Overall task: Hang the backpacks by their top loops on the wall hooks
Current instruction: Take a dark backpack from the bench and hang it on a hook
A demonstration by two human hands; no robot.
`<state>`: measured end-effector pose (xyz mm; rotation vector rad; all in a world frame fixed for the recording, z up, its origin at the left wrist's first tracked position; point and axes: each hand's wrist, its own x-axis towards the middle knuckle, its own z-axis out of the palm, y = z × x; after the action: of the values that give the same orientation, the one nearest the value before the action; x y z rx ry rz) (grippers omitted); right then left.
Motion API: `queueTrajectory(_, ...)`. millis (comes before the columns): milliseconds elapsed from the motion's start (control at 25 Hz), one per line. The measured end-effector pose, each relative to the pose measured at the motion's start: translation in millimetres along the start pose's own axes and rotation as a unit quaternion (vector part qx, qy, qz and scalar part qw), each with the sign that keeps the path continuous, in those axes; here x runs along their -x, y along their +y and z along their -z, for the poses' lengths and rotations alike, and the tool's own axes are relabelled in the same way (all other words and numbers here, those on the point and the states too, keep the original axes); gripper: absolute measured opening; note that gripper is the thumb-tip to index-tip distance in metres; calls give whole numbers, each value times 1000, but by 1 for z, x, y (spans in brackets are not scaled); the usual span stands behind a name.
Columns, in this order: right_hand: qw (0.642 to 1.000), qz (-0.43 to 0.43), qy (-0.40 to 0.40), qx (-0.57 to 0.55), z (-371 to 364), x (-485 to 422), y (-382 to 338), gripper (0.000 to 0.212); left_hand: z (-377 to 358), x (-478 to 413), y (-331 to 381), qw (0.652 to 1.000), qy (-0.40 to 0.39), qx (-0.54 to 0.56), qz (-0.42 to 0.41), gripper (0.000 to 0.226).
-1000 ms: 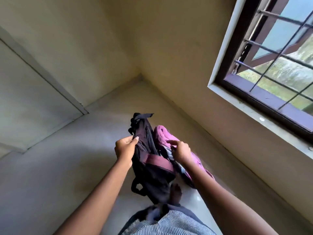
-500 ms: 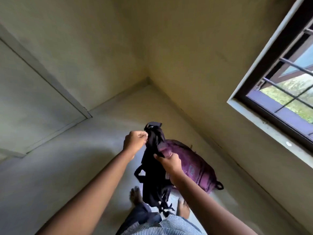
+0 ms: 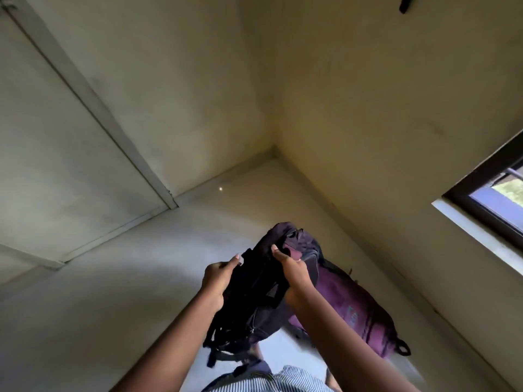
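I hold a dark purple and black backpack point(image 3: 283, 281) up in front of me, off the floor, with its black straps dangling below. My left hand point(image 3: 219, 278) grips the black strap side at its upper left. My right hand point(image 3: 293, 270) grips the fabric near the top of the pack. A second purple backpack point(image 3: 365, 312) lies on the floor by the right wall, partly hidden behind my right arm. A dark wall hook point(image 3: 404, 5) shows at the top edge on the right wall. The top loop cannot be made out.
I stand near a room corner point(image 3: 273, 149) with pale yellow walls. A dark-framed window point(image 3: 486, 199) sits low on the right wall. A closed door with a pale frame point(image 3: 96, 103) fills the left wall. My feet and striped clothing point(image 3: 280, 380) are below.
The view has tilted upward, so the window slid right and the hook came into sight. Both hands have lifted the dark backpack higher, and the second purple backpack stays on the floor.
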<state>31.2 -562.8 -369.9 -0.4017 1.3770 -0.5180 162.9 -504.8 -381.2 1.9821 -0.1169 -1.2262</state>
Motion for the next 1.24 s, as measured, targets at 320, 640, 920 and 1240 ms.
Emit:
queueTrajectory(320,967,116,-100,203,-76,-7,-12,18,61,-15,31,964,107,91,-224,20)
queueTrajectory(640,813,330,-73,474,-128,-4,-51,41,90,-47,102,926,89,79,-359,24)
queueTrajectory(920,769,425,-179,443,-192,-40,-124,41,101,-86,192,912,-20,-9,-410,24)
queueTrajectory(1240,663,526,-287,448,-264,-93,-291,22,91,-120,376,889,-84,-53,-446,13)
